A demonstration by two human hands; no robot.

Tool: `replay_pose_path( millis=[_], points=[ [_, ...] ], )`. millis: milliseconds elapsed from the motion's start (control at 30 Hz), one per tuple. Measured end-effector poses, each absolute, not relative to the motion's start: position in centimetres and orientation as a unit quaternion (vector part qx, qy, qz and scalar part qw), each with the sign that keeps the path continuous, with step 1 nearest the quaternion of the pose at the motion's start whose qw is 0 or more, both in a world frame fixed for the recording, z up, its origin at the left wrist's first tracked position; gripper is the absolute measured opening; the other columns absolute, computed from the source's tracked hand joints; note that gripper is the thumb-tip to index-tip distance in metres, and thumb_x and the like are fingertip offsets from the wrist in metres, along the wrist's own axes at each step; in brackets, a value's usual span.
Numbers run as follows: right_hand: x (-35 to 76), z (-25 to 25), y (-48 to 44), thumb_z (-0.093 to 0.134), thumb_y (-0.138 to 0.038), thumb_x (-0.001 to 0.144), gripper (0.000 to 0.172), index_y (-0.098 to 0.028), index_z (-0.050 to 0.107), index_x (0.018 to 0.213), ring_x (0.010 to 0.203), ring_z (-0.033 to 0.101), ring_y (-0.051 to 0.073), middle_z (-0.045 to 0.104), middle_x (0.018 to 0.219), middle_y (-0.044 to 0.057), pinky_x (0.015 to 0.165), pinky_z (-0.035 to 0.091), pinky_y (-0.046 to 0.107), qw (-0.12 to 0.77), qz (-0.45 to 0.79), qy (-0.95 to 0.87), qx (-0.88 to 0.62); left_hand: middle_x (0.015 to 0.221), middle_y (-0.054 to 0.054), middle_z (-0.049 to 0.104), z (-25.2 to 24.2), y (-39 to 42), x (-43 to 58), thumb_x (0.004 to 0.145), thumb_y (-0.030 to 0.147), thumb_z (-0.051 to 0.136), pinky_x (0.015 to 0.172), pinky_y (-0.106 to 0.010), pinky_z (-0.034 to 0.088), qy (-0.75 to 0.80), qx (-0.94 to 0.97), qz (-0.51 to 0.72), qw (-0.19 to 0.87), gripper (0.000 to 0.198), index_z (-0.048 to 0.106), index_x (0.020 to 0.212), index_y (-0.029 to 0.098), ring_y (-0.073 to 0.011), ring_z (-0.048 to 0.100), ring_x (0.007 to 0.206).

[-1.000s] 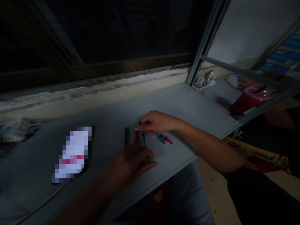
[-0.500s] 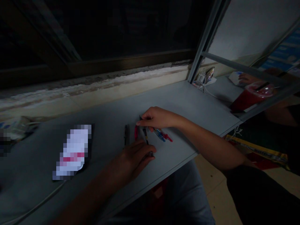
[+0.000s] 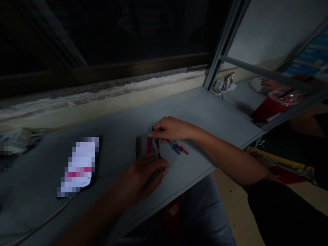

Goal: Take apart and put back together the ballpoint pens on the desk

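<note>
Several pens lie side by side on the grey table (image 3: pixel 205 112): a black pen (image 3: pixel 138 147), a pink pen (image 3: pixel 148 144), a dark pen (image 3: pixel 157 147), a blue pen (image 3: pixel 174 148) and a red pen (image 3: pixel 183 150). My right hand (image 3: pixel 172 130) reaches in from the right, its fingertips pinched on the far end of the dark pen. Resting on the table, my left hand (image 3: pixel 145 172) has its fingers curled over the near end of the same pen. The blue and red pens lie partly under my right hand.
A dark phone with a lit screen (image 3: pixel 79 165) lies at the left, a thin cable (image 3: pixel 38 223) running toward the front edge. Past a metal post (image 3: pixel 217 61) stand a red lidded cup (image 3: pixel 274 104), a plugged charger (image 3: pixel 222 86) and another person's hand (image 3: pixel 268 84).
My left hand has slid a little up and left along the dark pen, now covering its near end. My right hand has kept its pinch on the far end.
</note>
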State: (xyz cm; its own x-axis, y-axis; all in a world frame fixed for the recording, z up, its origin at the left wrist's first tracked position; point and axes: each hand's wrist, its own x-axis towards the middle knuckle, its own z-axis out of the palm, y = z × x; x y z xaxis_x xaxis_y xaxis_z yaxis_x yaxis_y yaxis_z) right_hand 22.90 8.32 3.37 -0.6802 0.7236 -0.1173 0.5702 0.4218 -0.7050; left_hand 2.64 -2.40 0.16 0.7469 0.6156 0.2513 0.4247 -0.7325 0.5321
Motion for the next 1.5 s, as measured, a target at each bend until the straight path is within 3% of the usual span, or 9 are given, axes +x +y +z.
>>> replay_pose_path(
  millis=[100, 233, 400, 533, 633, 800, 1000, 1167, 1500],
  points=[
    [22.9, 3.3, 8.4, 0.056, -0.042, 0.101, 0.042, -0.016, 0.058, 0.068, 0.05, 0.047, 0.008, 0.063, 0.057, -0.002, 0.059, 0.031, 0.024, 0.1, 0.372, -0.838, -0.387, 0.095, -0.002, 0.066, 0.2, -2.5, 2.6, 0.103, 0.018, 0.054, 0.081, -0.029, 0.052, 0.278, 0.91, 0.215, 0.219, 0.012, 0.062, 0.111, 0.023, -0.0175, 0.064, 0.09],
    [23.0, 2.9, 8.7, 0.053, -0.042, 0.103, 0.042, -0.015, 0.058, 0.071, 0.056, 0.048, 0.009, 0.062, 0.061, -0.001, 0.062, 0.03, 0.025, 0.093, 0.33, -0.855, -0.39, 0.093, -0.002, 0.066, 0.0, -2.3, 2.4, 0.099, 0.032, 0.063, 0.079, -0.031, 0.054, 0.322, 0.901, 0.237, 0.168, 0.039, 0.054, 0.135, 0.024, -0.0198, 0.065, 0.088],
    [23.5, 2.7, 8.7, 0.061, -0.056, 0.096, 0.041, -0.015, 0.067, 0.097, 0.069, 0.051, 0.015, 0.067, 0.082, 0.007, 0.063, 0.027, 0.029, 0.124, 0.153, -0.869, -0.454, 0.083, -0.005, 0.065, -0.4, -1.3, 2.0, 0.097, 0.044, 0.062, 0.072, -0.036, 0.052, 0.479, 0.852, 0.207, 0.044, 0.026, 0.061, 0.09, 0.019, -0.023, 0.065, 0.077],
    [23.6, 2.8, 8.4, 0.061, -0.051, 0.098, 0.037, -0.017, 0.067, 0.112, 0.07, 0.055, 0.015, 0.066, 0.08, 0.004, 0.066, 0.031, 0.027, 0.15, 0.196, -0.895, -0.37, 0.084, -0.007, 0.067, -0.3, -0.9, 2.2, 0.094, 0.043, 0.064, 0.068, -0.034, 0.049, 0.538, 0.833, 0.128, 0.007, 0.028, 0.062, 0.078, 0.02, -0.0232, 0.066, 0.074],
    [23.1, 2.6, 8.3, 0.058, -0.046, 0.101, 0.032, -0.016, 0.07, 0.097, 0.067, 0.051, 0.013, 0.062, 0.075, 0.002, 0.066, 0.03, 0.027, 0.134, 0.215, -0.917, -0.308, 0.083, -0.006, 0.068, 0.0, -0.9, 2.5, 0.092, 0.036, 0.063, 0.057, -0.029, 0.044, 0.581, 0.805, 0.12, 0.027, 0.022, 0.063, 0.077, 0.02, -0.0196, 0.065, 0.066],
    [22.5, 2.8, 7.6, 0.048, -0.057, 0.103, 0.058, -0.016, 0.055, 0.062, 0.057, 0.038, 0.009, 0.042, 0.057, -0.003, 0.062, 0.026, 0.028, 0.155, 0.24, -0.898, -0.335, 0.068, 0.0, 0.066, 0.4, -0.7, 1.9, 0.094, 0.042, 0.058, 0.052, -0.025, 0.041, 0.609, 0.747, 0.222, 0.146, 0.026, 0.061, 0.08, 0.021, -0.0165, 0.063, 0.057],
    [22.3, 3.6, 6.9, 0.048, -0.069, 0.098, 0.064, -0.018, 0.049, 0.059, 0.051, 0.035, 0.007, 0.036, 0.052, -0.006, 0.056, 0.026, 0.026, 0.183, 0.467, -0.813, -0.296, 0.068, 0.004, 0.064, 0.4, -1.6, 2.1, 0.102, 0.037, 0.048, 0.053, -0.022, 0.045, 0.509, 0.771, 0.323, 0.203, 0.019, 0.058, 0.102, 0.02, -0.013, 0.061, 0.055],
    [22.0, 3.3, 7.2, 0.05, -0.069, 0.097, 0.066, -0.02, 0.04, 0.054, 0.047, 0.027, 0.006, 0.03, 0.048, -0.008, 0.052, 0.025, 0.026, 0.195, 0.52, -0.79, -0.258, 0.08, 0.001, 0.069, 0.4, -1.8, 2.3, 0.104, 0.035, 0.047, 0.059, -0.022, 0.049, 0.486, 0.791, 0.316, 0.197, 0.022, 0.059, 0.112, 0.019, -0.0136, 0.065, 0.063],
    [22.6, 3.1, 8.1, 0.057, -0.064, 0.096, 0.062, -0.021, 0.036, 0.057, 0.046, 0.022, 0.005, 0.025, 0.05, -0.009, 0.047, 0.017, 0.026, 0.228, 0.544, -0.755, -0.286, 0.072, 0.0, 0.067, 0.9, -1.1, 2.0, 0.103, 0.04, 0.047, 0.058, -0.024, 0.047, 0.512, 0.772, 0.294, 0.234, 0.031, 0.069, 0.098, 0.019, -0.0149, 0.063, 0.061]
  ],
)
